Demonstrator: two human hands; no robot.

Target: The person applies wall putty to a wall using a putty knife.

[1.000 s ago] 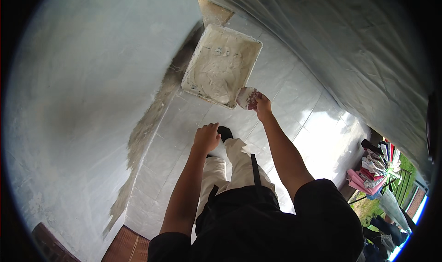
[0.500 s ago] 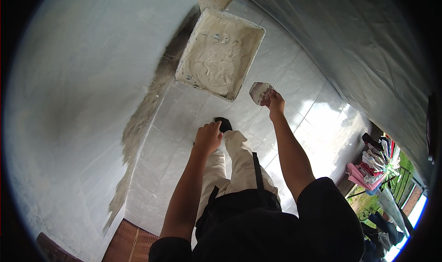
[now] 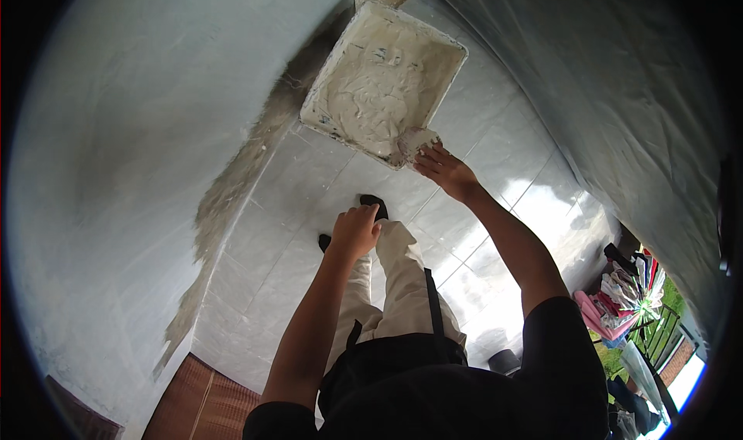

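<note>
**Holding a paste-smeared scraper (image 3: 416, 141) at the corner of a tray (image 3: 346, 140)**

Grips the scraper in the right hand (image 3: 451, 174), with the fingers laid across it and the arm stretched forward. Holds it over the tray's near right corner, overlapping the rim in view; cannot tell whether touching the rim or just above it. Hides the thumb and much of the grip from sight.

Holds the left hand (image 3: 356, 229) in front of the body, back of the hand upward, fingers bent and nothing visible in them. Cannot tell how tightly closed, with the palm turned away. Overlaps, in view, a black shoe (image 3: 374, 204) and one leg of the pale trousers (image 3: 398, 285).

Sees the tray ahead on the grey tiled floor (image 3: 267, 243), set at a slant and well filled with creamy paste (image 3: 387, 84), ridged and smeared on top. Has the pale wall (image 3: 139, 146) to the left, with a ragged, darker grey band (image 3: 232, 188) running along its base, near the tray's left side. Has a large hanging sheet (image 3: 611, 61) to the right. Shows bunched clothes (image 3: 619, 293) farther off at the lower right, beside green grass (image 3: 672, 301), and a reddish-brown panel (image 3: 201, 397) at the lower left.
</note>
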